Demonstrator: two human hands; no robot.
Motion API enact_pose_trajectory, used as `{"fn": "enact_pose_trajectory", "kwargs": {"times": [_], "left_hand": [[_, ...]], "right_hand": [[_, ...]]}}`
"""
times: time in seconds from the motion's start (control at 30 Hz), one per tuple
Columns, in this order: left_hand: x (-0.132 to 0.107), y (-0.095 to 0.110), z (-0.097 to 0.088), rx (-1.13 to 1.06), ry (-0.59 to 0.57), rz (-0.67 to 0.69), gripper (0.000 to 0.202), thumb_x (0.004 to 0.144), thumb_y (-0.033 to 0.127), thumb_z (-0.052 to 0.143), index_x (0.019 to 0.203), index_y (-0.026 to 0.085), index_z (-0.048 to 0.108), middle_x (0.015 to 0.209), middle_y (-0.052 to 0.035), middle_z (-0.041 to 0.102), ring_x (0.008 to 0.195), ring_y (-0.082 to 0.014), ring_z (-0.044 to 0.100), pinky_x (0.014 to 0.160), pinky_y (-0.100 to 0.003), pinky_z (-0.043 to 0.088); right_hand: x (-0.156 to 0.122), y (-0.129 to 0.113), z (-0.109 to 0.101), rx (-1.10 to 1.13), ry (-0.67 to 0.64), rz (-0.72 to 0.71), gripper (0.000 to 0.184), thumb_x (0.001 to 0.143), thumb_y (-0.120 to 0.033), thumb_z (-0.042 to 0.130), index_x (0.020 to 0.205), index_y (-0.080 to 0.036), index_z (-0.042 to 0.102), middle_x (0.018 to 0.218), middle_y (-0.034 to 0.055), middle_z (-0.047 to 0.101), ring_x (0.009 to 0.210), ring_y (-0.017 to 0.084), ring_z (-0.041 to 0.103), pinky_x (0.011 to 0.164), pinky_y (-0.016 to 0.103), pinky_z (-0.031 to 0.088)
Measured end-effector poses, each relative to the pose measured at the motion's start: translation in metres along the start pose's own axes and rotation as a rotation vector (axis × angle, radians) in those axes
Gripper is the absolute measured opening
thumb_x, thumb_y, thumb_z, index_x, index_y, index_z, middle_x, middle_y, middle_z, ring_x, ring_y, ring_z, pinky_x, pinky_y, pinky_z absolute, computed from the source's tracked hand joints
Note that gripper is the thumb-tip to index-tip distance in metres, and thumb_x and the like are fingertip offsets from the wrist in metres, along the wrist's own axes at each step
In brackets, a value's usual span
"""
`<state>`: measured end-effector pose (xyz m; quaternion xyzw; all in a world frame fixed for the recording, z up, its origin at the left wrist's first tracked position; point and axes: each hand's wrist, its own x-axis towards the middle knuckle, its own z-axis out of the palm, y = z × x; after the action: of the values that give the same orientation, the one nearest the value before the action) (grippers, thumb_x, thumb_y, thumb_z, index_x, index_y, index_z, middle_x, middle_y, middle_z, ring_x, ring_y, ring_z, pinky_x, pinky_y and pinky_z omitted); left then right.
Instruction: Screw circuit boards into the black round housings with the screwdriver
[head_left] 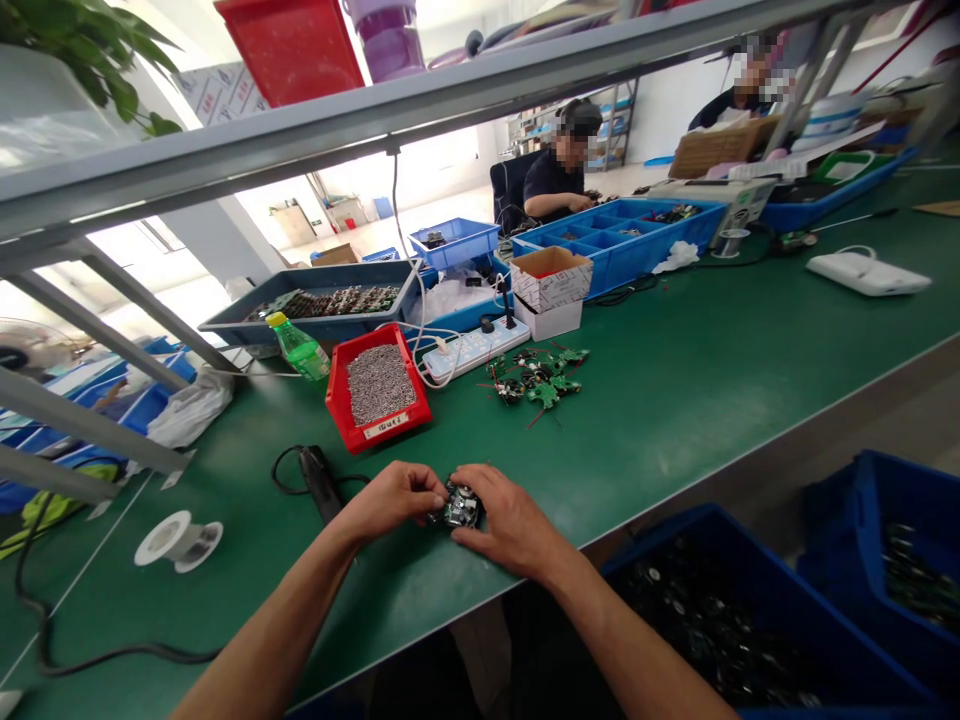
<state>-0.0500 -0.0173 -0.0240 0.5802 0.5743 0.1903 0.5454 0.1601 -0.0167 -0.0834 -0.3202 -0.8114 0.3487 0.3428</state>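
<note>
A small rounded circuit board assembly lies low over the green bench near its front edge, between my two hands. My right hand curls around its right side, thumb below and fingers above. At its left edge, the thumb and fingertips of my left hand are pinched together; whatever they grip is too small to make out. Just left of that wrist is a black corded hand tool. Beyond my hands sits a loose pile of green circuit boards with red and black wires.
A red bin of small metal parts stands beside a green bottle and a white power strip. A wire spool lies at left. Blue crates stand below the bench's front edge. A co-worker sits across.
</note>
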Motion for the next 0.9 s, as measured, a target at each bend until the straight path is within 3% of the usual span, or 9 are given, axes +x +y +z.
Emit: {"fn": "enact_pose_trajectory", "kwargs": {"times": [0.23, 0.3, 0.4, 0.47, 0.57, 0.67, 0.9], "left_hand": [[0.008, 0.004, -0.016, 0.037, -0.092, 0.015, 0.033, 0.069, 0.035, 0.076, 0.090, 0.018, 0.058, 0.066, 0.0032, 0.057, 0.055, -0.0119, 0.053, 0.050, -0.023, 0.044], [0.017, 0.010, -0.032, 0.180, 0.091, 0.076, 0.031, 0.073, 0.041, 0.071, 0.089, 0.019, 0.059, 0.068, 0.0016, 0.060, 0.058, -0.0133, 0.056, 0.056, -0.025, 0.047], [0.041, 0.020, -0.062, 0.484, 0.568, 0.127, 0.029, 0.079, 0.045, 0.063, 0.090, 0.018, 0.065, 0.076, -0.0032, 0.065, 0.069, -0.0182, 0.061, 0.067, -0.029, 0.048], [0.061, 0.022, -0.083, 0.573, 0.733, 0.105, 0.031, 0.079, 0.042, 0.062, 0.097, 0.018, 0.068, 0.082, -0.0066, 0.068, 0.080, -0.0226, 0.063, 0.074, -0.031, 0.046], [0.088, 0.020, -0.105, 0.639, 0.804, 0.051, 0.026, 0.074, 0.036, 0.067, 0.093, 0.020, 0.074, 0.082, -0.0086, 0.070, 0.083, -0.0265, 0.063, 0.076, -0.034, 0.044], [0.104, 0.015, -0.115, 0.670, 0.825, 0.024, 0.015, 0.070, 0.029, 0.069, 0.082, 0.022, 0.076, 0.080, -0.0084, 0.072, 0.080, -0.0268, 0.064, 0.073, -0.033, 0.043], [0.101, 0.014, -0.113, 0.613, 0.881, 0.086, 0.021, 0.076, 0.030, 0.061, 0.085, 0.020, 0.077, 0.079, -0.0063, 0.075, 0.077, -0.0234, 0.066, 0.071, -0.031, 0.044]], "right_hand": [[0.000, 0.000, -0.001, 0.010, -0.001, -0.006, 0.060, 0.071, -0.018, 0.076, 0.126, -0.024, 0.052, 0.128, 0.0075, 0.058, 0.121, 0.025, 0.053, 0.106, 0.042, 0.043], [0.000, 0.001, -0.001, 0.006, -0.002, -0.004, 0.062, 0.071, -0.018, 0.077, 0.127, -0.023, 0.052, 0.129, 0.0076, 0.058, 0.121, 0.025, 0.052, 0.106, 0.042, 0.043], [0.000, 0.001, -0.001, 0.004, 0.002, -0.005, 0.061, 0.071, -0.018, 0.078, 0.127, -0.023, 0.053, 0.129, 0.0076, 0.058, 0.122, 0.024, 0.052, 0.107, 0.041, 0.042], [0.000, 0.001, -0.001, 0.005, 0.004, -0.001, 0.062, 0.071, -0.018, 0.078, 0.127, -0.023, 0.053, 0.128, 0.0078, 0.059, 0.122, 0.024, 0.052, 0.107, 0.041, 0.042], [0.000, 0.000, -0.001, 0.010, 0.003, 0.001, 0.062, 0.070, -0.017, 0.078, 0.127, -0.022, 0.053, 0.128, 0.0077, 0.059, 0.121, 0.024, 0.053, 0.107, 0.041, 0.042], [-0.001, 0.000, -0.002, 0.017, 0.002, 0.007, 0.062, 0.070, -0.017, 0.078, 0.126, -0.023, 0.053, 0.127, 0.0072, 0.059, 0.120, 0.024, 0.053, 0.106, 0.041, 0.043], [0.000, -0.001, -0.004, 0.024, -0.001, 0.018, 0.061, 0.069, -0.017, 0.079, 0.125, -0.024, 0.054, 0.126, 0.0067, 0.059, 0.119, 0.025, 0.054, 0.105, 0.041, 0.044]]}}
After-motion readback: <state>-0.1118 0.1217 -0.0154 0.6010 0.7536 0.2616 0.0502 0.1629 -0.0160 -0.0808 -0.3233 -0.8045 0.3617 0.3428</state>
